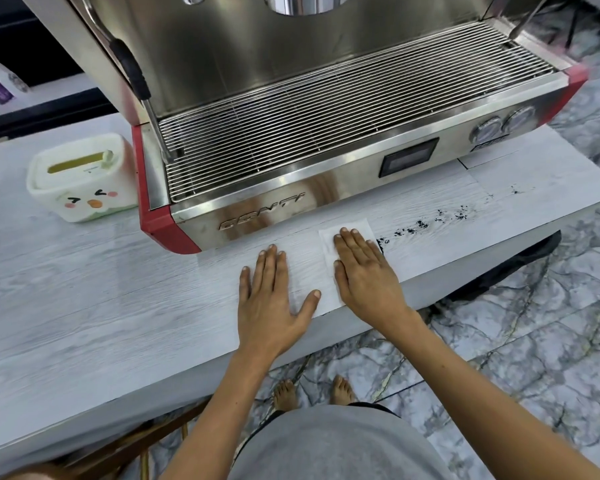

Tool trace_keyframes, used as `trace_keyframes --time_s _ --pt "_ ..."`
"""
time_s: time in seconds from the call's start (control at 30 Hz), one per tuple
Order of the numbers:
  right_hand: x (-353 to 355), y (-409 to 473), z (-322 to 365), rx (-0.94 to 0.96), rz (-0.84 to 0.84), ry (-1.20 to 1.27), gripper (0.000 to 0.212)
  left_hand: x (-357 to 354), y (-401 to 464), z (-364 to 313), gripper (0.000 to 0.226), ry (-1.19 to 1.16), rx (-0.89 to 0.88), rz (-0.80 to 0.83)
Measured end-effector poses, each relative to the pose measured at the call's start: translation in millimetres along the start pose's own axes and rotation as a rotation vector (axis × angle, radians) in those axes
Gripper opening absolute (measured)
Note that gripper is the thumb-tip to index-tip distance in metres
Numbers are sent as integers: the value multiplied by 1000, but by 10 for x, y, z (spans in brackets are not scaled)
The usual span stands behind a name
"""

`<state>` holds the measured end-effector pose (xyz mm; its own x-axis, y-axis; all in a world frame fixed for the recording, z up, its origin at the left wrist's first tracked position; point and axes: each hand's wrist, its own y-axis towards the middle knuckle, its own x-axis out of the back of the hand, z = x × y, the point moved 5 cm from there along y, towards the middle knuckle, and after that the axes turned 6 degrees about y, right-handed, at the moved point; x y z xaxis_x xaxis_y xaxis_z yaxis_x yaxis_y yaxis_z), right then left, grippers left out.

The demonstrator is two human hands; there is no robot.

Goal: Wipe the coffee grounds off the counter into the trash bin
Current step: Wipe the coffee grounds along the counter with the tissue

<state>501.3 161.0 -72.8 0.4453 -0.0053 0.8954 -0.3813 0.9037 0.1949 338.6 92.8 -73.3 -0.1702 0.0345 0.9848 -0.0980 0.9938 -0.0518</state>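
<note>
Head view: scattered dark coffee grounds (pixel 440 221)

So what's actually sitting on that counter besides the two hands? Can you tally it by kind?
Espresso machines: 1, the steel and red espresso machine.
Containers: 1, the white container with a cartoon face.
Wipes: 1, the white wipe under the right hand.
Coffee-ground trails: 1, the coffee grounds right of the wipe.
Total: 4
</note>
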Motion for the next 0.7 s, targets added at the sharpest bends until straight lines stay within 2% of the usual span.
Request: trace_keyframes --time_s 0.3,0.7 --pt "0 -70 58 84 3 13 48 -5 7 -21 93 21 24 -15" --pt "84 -54 -207 4 -30 5 49 6 -4 -48 92 25 35 -16"
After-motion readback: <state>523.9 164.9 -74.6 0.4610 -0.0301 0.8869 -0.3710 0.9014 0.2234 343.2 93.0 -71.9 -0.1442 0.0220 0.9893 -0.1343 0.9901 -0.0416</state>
